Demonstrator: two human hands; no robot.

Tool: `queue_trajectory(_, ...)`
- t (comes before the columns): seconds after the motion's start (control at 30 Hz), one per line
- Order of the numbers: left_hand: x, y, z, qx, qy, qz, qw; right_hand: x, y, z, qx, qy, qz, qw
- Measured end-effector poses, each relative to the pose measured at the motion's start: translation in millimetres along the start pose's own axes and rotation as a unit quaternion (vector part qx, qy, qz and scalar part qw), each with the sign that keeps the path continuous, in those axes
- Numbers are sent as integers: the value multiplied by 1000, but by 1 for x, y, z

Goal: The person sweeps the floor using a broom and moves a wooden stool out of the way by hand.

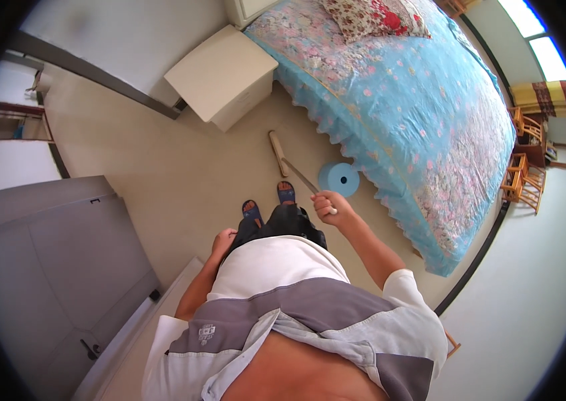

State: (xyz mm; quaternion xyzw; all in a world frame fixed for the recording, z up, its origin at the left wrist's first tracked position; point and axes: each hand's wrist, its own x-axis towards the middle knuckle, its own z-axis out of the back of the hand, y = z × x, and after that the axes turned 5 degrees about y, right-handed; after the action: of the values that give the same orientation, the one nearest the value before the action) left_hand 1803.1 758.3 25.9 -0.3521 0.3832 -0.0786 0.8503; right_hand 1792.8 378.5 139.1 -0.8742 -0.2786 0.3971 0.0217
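Note:
My right hand (pixel 330 206) is closed around the handle of a long-handled floor broom (pixel 301 176). The pole slants down and away to a long, narrow tan head (pixel 278 153), which lies on the floor just ahead of my sandalled feet. My left hand (pixel 224 241) hangs beside my dark shorts at the left hip; whether it holds anything cannot be made out. A light blue round stool or tub (pixel 339 179) with a dark hole in its top stands right of the broom head, by the ruffled edge of the bed cover.
The bed (pixel 393 110) with a blue floral cover and a patterned pillow (pixel 378 19) fills the upper right. A cream nightstand (pixel 223 75) stands beside it. At the left is a grey door (pixel 62 260); wooden chairs (pixel 523 180) stand beyond the bed.

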Motion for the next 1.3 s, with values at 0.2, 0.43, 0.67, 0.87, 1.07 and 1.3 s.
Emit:
queue_trajectory(0.2, -3, -18, 5, -31, -17, 67, 997, 14, 12, -10, -159, -132, 88, 974)
queue_trajectory(0.43, -47, 25, -11, -7, -70, 68, 995, 146, 63, -16, -253, -178, 251, 917)
queue_trajectory(0.67, -84, 22, -23, -56, -78, 129, 987, 258, 133, 64, -916, -153, 76, 362)
queue_trajectory(0.87, -79, 26, -36, -77, -108, 135, 982, 243, 44, 115, -943, -37, -77, 321)
queue_trajectory(1.07, -45, 11, -30, -35, -99, 90, 990, 137, -26, -16, -444, -142, -71, 882)
queue_trajectory(1.3, -14, -1, -42, -57, -97, 52, 992, 47, 30, -32, -186, -47, -86, 978)
